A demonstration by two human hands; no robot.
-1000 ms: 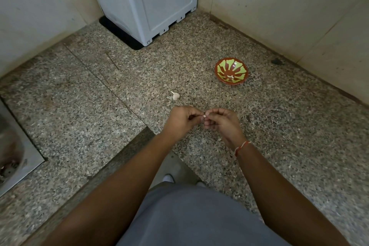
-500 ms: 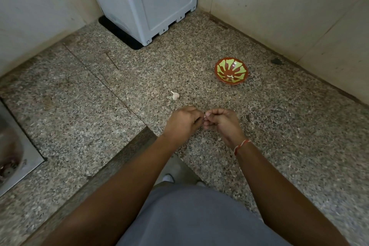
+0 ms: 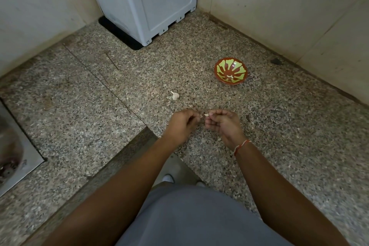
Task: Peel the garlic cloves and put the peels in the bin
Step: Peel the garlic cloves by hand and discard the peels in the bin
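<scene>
Over the granite counter, my right hand (image 3: pixel 222 124) pinches a small pale garlic clove (image 3: pixel 206 115) at its fingertips. My left hand (image 3: pixel 182 123) is curled just to the left of it and pinches a thin scrap of peel (image 3: pixel 200 115). A small garlic bulb (image 3: pixel 175 96) lies on the counter beyond my hands. Farther right sits a red bowl with a green pattern (image 3: pixel 221 66) that holds a peeled clove (image 3: pixel 229 76).
A grey plastic box (image 3: pixel 147 2) stands in the back corner against the tiled walls. A steel sink (image 3: pixel 12 146) is set into the counter at far left. The counter's inner edge (image 3: pixel 127 150) runs diagonally below my left arm.
My hands have drawn slightly apart, so the clove and a bit of peel now show between the fingertips. Bulb and bowl have not moved.
</scene>
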